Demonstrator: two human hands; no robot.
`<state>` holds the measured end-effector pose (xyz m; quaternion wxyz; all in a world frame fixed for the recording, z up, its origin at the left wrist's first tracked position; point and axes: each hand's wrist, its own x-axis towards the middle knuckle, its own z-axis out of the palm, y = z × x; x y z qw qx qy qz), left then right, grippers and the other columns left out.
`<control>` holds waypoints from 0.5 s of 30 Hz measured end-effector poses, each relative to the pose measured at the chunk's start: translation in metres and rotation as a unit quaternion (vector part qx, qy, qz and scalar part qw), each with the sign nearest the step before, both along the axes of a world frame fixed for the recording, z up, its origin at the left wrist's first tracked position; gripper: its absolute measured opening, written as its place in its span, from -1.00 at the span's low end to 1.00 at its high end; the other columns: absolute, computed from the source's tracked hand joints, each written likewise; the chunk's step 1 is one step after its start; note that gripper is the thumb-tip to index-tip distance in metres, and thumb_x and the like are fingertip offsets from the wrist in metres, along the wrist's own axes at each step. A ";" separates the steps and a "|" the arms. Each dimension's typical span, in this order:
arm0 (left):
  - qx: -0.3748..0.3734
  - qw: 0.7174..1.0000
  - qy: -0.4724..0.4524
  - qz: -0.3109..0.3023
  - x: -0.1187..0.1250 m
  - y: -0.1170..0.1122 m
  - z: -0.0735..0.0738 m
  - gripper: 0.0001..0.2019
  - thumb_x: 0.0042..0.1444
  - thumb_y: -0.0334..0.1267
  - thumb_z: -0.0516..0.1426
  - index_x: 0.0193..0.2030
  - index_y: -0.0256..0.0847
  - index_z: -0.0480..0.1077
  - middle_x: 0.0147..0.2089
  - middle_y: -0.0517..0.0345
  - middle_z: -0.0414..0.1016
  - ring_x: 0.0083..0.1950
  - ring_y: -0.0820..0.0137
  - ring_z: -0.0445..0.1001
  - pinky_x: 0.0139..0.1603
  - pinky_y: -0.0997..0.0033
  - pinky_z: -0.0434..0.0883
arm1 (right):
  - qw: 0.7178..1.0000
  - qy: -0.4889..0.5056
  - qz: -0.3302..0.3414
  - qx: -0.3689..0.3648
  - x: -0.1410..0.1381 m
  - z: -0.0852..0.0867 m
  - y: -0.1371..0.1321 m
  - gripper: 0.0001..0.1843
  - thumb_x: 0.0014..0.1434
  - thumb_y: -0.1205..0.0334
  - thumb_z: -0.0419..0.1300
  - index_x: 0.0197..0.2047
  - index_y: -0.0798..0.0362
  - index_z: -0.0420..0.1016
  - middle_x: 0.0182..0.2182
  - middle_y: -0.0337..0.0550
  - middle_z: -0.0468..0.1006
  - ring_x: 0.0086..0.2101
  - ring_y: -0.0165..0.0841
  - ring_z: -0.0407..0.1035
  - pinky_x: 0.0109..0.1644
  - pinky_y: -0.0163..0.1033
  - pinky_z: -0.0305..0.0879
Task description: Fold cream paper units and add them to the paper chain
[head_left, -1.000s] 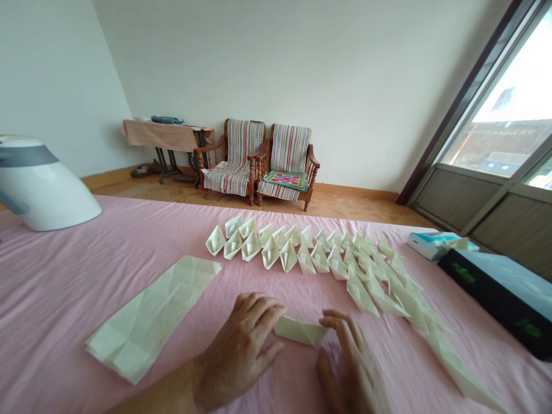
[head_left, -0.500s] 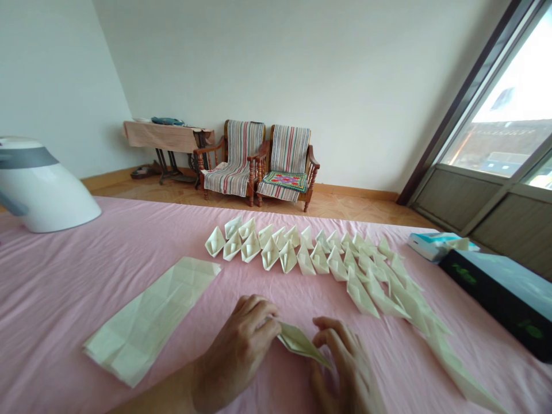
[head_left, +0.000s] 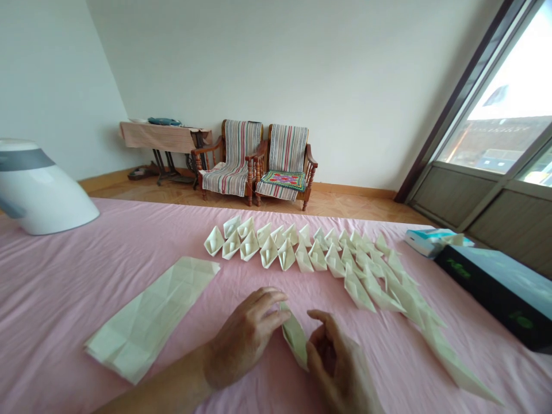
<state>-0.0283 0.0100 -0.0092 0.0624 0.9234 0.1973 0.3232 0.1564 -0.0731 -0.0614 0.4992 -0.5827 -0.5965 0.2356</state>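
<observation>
A small pale green paper boat (head_left: 294,338), folded to a narrow shape, is between my two hands above the pink cloth. My left hand (head_left: 244,336) is closed on its far left end, the thumb and fingertips against the paper. At the near right end is my right hand (head_left: 340,365), with the index finger stretched out apart from the thumb and the other fingers curled. Its thumb lies against or right beside the paper's edge; I cannot tell which. Left of my hands lies a stack of creased paper sheets (head_left: 155,313). Beyond them stand rows of finished-looking paper boats (head_left: 269,253).
A pink cloth (head_left: 52,276) covers the table. On the left stands a white and grey kettle (head_left: 56,195). To the right are a black box (head_left: 487,299) and a blue-white tissue pack (head_left: 426,241). Two wooden armchairs (head_left: 282,155) stand past the table's far edge.
The paper boat has turned so that its near end points more toward me. My right hand has shifted slightly, its index finger lifting away from the paper. My left hand keeps its hold.
</observation>
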 end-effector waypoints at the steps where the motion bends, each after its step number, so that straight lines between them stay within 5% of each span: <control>1: 0.011 1.000 0.005 0.000 0.000 -0.002 0.002 -0.77 0.29 -0.52 -0.01 -0.05 -0.27 0.42 0.09 -0.08 0.36 0.15 0.21 0.29 0.15 0.16 0.37 | 1.000 0.000 -0.005 0.001 -0.001 -0.001 0.000 -0.65 0.20 0.18 0.09 0.06 0.03 0.32 -0.50 -0.28 0.43 -0.53 -0.40 0.37 -0.46 -0.36 0.29; 15: 0.067 0.998 0.014 -0.013 -0.007 -0.020 0.005 -0.81 0.33 -0.47 -0.03 -0.26 -0.30 0.38 -0.20 0.02 0.40 -0.19 0.31 0.36 -0.14 0.28 0.42 | 0.993 -0.046 -0.106 0.016 -0.005 -0.001 0.002 -0.74 0.14 0.24 0.02 -0.09 0.02 0.36 -0.58 -0.37 0.35 -0.64 -0.44 0.25 -0.55 -0.36 0.09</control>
